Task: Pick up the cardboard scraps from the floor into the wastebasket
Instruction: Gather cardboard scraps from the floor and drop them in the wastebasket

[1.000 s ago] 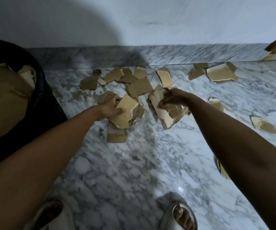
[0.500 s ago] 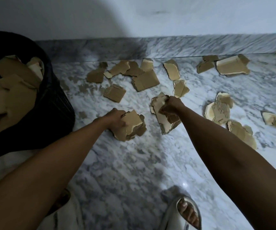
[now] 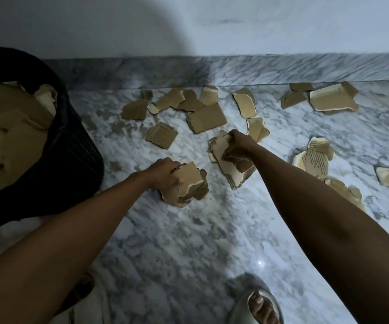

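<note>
At the far left stands the dark mesh wastebasket (image 3: 79,155), already heaped with cardboard up to its rim, and that is the first worry: anything dropped on top may well slide off the mound and land back on the marble floor (image 3: 188,242). Just right of it, the left hand (image 3: 163,175) has its fingers curled around a thick bundle of scraps (image 3: 186,185), several torn layers stacked loosely; I judge the outer pieces could slip free on the swing toward the basket, since only the nearer edge is clamped. That bundle's long axis runs roughly from the hand down and to the right, its free end pointing away from the basket. Further right, the right hand (image 3: 235,148) grips a second stack (image 3: 229,167) by its upper part, fingers wrapped over the top; its long axis slopes from upper left to lower right, the ragged lower end hanging unsupported, so a loose inner sheet might fall out. This hand also has the longer carry across to the basket. Beyond the hands, more loose scraps (image 3: 206,119) lie flat along the skirting, and others (image 3: 315,157) sit to the right beside the forearm, where an elbow or the sandalled foot (image 3: 259,305) could scatter them.
</note>
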